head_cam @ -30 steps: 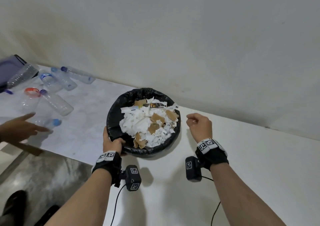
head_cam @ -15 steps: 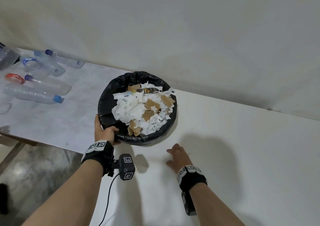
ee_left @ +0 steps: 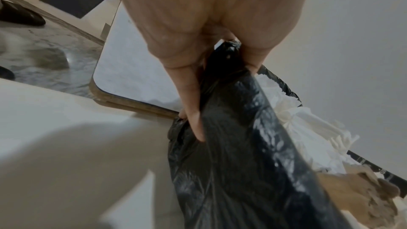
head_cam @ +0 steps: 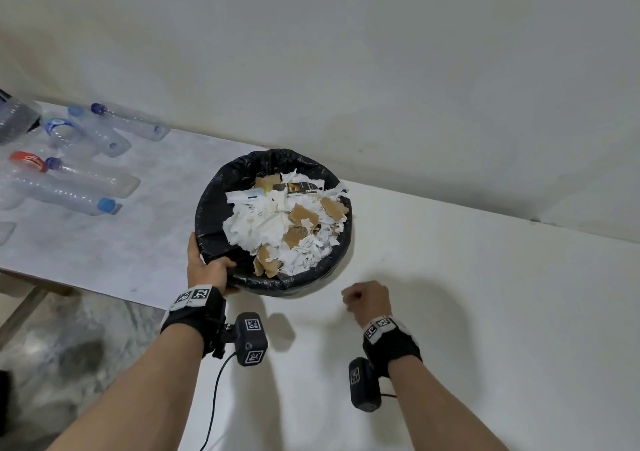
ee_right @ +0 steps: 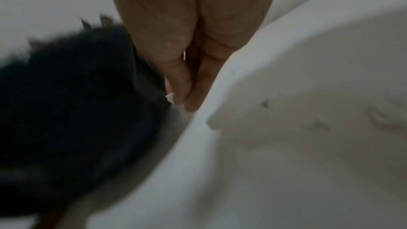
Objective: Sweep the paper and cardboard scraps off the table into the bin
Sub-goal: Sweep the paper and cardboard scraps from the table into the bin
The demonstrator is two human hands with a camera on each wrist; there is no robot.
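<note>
— What do we have nearest to us?

— Our two forearms, each with a black wrist strap carrying a small camera. Our right hand (head_cam: 367, 300) sits over the white bench (head_cam: 485, 312), just on the near side of the bin (head_cam: 214, 208), not touching it. Its fingers are curled in, and the right wrist view shows thumb and fingertips (ee_right: 182, 91) pinched on a small white paper scrap (ee_right: 169, 97).

— And the left?

— Our left hand (head_cam: 207, 270) grips the near-left rim of the bin, thumb hooked inside and fingers down the outer wall. The left wrist view shows those fingers (ee_left: 193, 111) clamped on the black liner (ee_left: 242, 145) pulled over the rim.

— Where are the scraps?

— Heaped inside the bin: white paper scraps (head_cam: 263, 225) mostly on the left and middle, brown cardboard scraps (head_cam: 301, 213) scattered through the right and near side. A dark printed piece lies at the far edge of the heap.

— Where does the bin stand?

— We see it at the seam where the white bench meets a grey marbled bench (head_cam: 104, 253) to the bin's left. Whether it rests on the surface or is lifted, we cannot tell.

— Anything beyond?

— To the far left of the bin, clear plastic bottles (head_cam: 86, 180) lie on their sides on the grey bench, several with blue caps, one with a red label. Behind the bin rises a plain pale wall (head_cam: 346, 52).
</note>
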